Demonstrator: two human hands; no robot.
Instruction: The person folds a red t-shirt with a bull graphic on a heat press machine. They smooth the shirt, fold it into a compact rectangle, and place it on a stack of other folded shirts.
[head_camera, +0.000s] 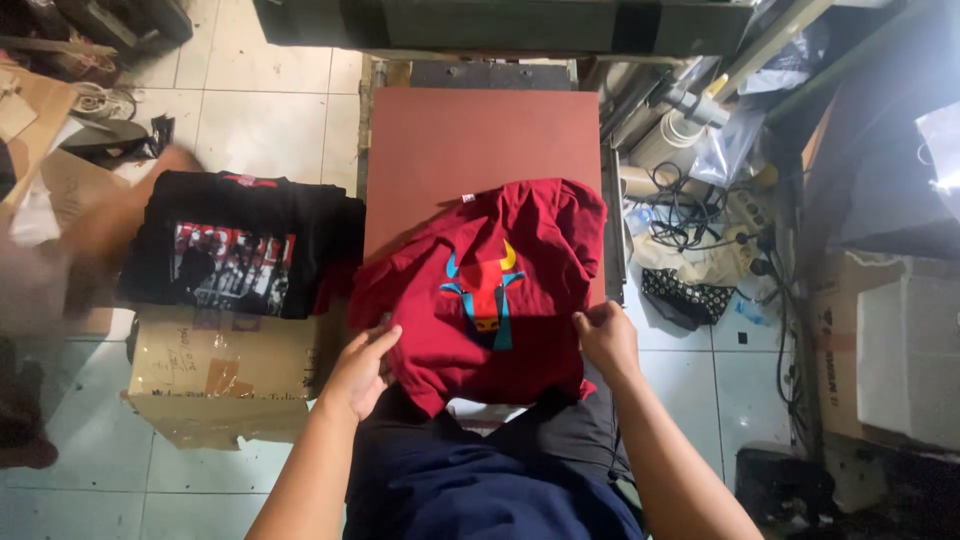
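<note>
Fingers: both hands, left hand (362, 368) and right hand (604, 338), closed pinching red shirt (480, 290) | on red-brown platen (480, 135)

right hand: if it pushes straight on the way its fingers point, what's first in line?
Probably the red shirt itself: the right hand already grips its edge, pointing up-left toward the bull print. Depth is unclear.

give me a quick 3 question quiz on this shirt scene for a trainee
1. True or false: both hands touch the red shirt.
2. What colour is the flat board under the shirt?
3. The black shirts rest on: A) a cardboard box, B) a chair, C) the board.

Key:
1. True; the left hand and right hand both grip its lower edge.
2. Reddish brown.
3. A, the cardboard box.
</note>
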